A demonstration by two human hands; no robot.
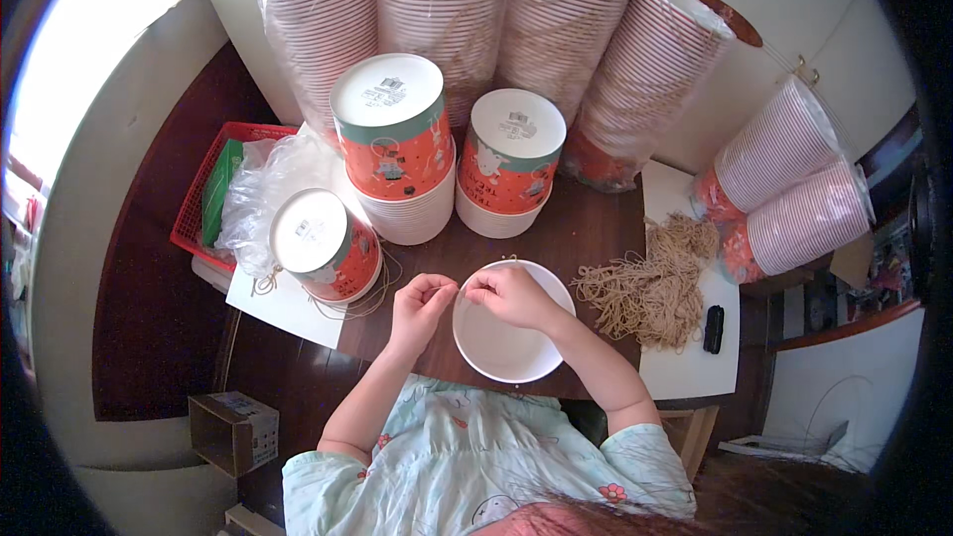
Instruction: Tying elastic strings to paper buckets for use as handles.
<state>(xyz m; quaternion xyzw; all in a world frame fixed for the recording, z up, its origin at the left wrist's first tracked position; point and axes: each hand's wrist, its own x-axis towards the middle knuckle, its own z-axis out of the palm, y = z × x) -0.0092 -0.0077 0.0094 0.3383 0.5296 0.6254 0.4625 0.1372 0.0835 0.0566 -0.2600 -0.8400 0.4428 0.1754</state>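
An open white paper bucket [508, 349] stands mouth up at the table's near edge. Over its far left rim, my right hand [508, 295] is closed in a pinch. Just left of the rim, my left hand [424, 304] is closed too, its fingertips close to the right hand's. Whatever the fingers pinch is too small to make out. To the left, an upside-down orange and green printed bucket [342, 260] has thin beige cord attached at its side. Right of the white bucket lies a heap of beige cord pieces [650, 293].
Two stacks of upturned printed buckets [397, 161] [510, 171] stand behind my hands. Tall plastic-wrapped bucket stacks [442, 15] line the back, with more wrapped stacks [784, 164] at right. A red basket [189, 208] sits left, and a black object [714, 329] lies beside the cord.
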